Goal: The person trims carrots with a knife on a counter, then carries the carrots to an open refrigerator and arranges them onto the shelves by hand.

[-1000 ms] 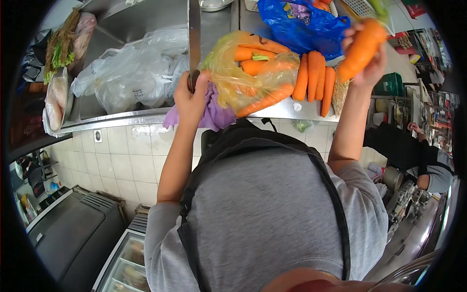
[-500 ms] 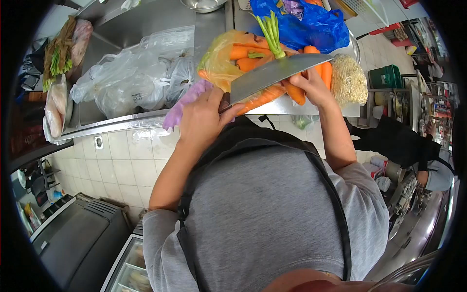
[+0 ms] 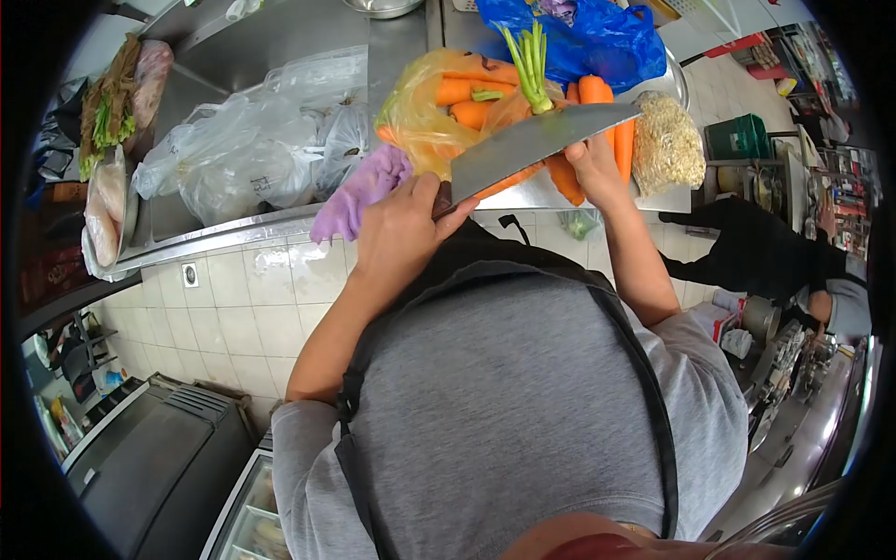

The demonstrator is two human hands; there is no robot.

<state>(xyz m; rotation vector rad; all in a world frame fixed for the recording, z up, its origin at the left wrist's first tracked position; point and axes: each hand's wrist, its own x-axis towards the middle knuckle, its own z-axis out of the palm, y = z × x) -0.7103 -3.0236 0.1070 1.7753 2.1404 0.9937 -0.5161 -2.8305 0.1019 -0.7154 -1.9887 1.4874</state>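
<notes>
A cleaver (image 3: pixel 534 147) with a wide steel blade is held level above the carrots. My left hand (image 3: pixel 403 224) is wrapped round its dark handle. At the far end of the blade, my right hand (image 3: pixel 597 175) pinches the lower edge, thumb in front; its other fingers are partly hidden. Below and behind the blade lie orange carrots (image 3: pixel 595 91), one with cut green stems (image 3: pixel 532 75) standing up. More carrots sit in a thin yellow plastic bag (image 3: pixel 411 105). A purple cloth (image 3: pixel 362 198) lies beside my left hand on the counter edge.
A bag of pale shreds or sprouts (image 3: pixel 668 145) stands right of the carrots, a blue plastic bag (image 3: pixel 597 47) behind. Clear bags (image 3: pixel 252 149) fill the sink (image 3: pixel 224 56) at left. A person in dark clothes (image 3: pixel 756 243) is at the far right.
The cleaver and both hands have shifted slightly right, and more of the purple cloth shows. The person at the right has moved a little. Both hands keep their hold.
</notes>
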